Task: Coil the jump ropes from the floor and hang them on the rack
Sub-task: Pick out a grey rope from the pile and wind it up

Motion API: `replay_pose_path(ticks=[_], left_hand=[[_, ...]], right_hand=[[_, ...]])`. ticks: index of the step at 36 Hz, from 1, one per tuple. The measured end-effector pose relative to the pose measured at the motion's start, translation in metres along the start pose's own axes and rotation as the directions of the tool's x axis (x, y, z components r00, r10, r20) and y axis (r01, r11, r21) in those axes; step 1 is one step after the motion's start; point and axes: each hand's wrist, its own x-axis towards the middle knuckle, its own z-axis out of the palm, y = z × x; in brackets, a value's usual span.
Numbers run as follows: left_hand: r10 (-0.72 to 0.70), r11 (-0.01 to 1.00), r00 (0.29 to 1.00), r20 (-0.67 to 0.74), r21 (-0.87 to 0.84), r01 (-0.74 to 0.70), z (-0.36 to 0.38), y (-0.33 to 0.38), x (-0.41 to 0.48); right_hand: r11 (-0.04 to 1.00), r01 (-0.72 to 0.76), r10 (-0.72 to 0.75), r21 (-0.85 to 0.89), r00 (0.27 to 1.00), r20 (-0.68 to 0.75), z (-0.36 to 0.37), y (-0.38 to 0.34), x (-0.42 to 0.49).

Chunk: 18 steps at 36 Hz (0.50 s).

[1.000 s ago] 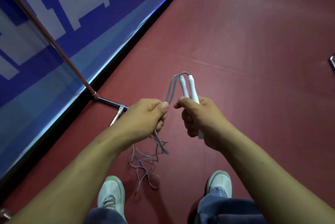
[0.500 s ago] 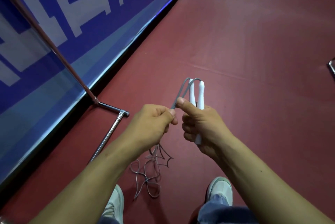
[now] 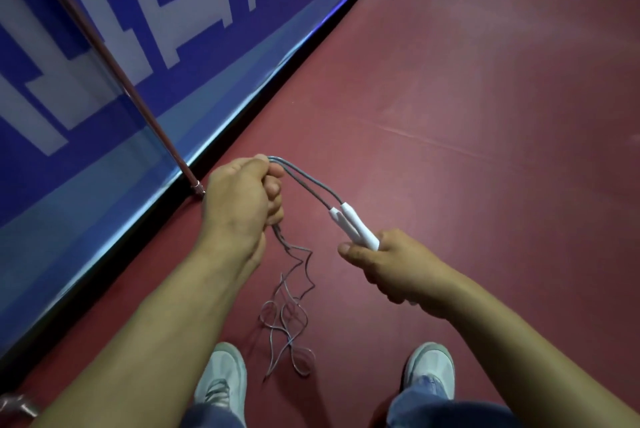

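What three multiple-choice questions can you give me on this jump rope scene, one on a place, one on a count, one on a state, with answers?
1. Where does the slack of the grey cord lie?
A. On the red floor by the white shoes.
B. On a wall hook.
C. Wound round the right forearm.

2. How many white handles does the right hand hold?
A. One.
B. Two.
C. Three.

3. What is the left hand doing?
A. Lying flat and open.
B. Resting on a knee.
C. Gripping the grey cord.

Answers:
1 A: the tangle rests on the floor just ahead of and between the two shoes.
2 B: two handles stick out side by side from the fist.
3 C: its fingers curl round the cord, which runs on to the handles.
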Motion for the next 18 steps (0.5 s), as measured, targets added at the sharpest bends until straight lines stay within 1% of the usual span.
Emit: replay_pose_path(ticks=[2, 3, 7, 10, 12, 14, 18], left_hand=[[0.002, 1.000, 1.000, -0.005, -0.021, -0.002, -0.001, 0.000, 0.000], [0.004, 1.000, 1.000, 0.002, -0.020, -0.004, -0.002, 0.000, 0.000], [-0.010, 1.000, 0.999, 0.048, 0.007, 0.009, -0.004, -0.001, -0.006], [-0.027, 0.999, 0.995, 0.100, 0.046, 0.023, -0.004, -0.001, -0.012], [-0.040, 0.995, 0.990, 0.133, 0.097, 0.028, -0.004, -0.002, -0.015], [-0.057, 0.983, 0.985, 0.160, 0.182, 0.027, -0.004, -0.003, -0.017], [-0.016, 0.931, 0.980, 0.200, 0.361, -0.059, 0.000, -0.007, -0.023]], right_hand=[[0.995, -0.041, 0.035, 0.096, 0.997, 0.066, 0.007, -0.003, -0.001], [0.986, -0.064, 0.053, 0.156, 0.996, 0.075, 0.010, -0.004, -0.001], [0.914, -0.130, 0.110, 0.385, 0.991, 0.075, 0.018, -0.010, 0.004], [0.863, -0.137, 0.128, 0.486, 0.990, 0.052, 0.014, -0.013, 0.008], [0.835, -0.135, 0.130, 0.534, 0.990, 0.048, 0.011, -0.014, 0.009], [0.806, -0.135, 0.133, 0.576, 0.990, 0.047, 0.009, -0.015, 0.009], [0.774, -0.146, 0.154, 0.616, 0.987, 0.040, 0.004, -0.014, 0.010]])
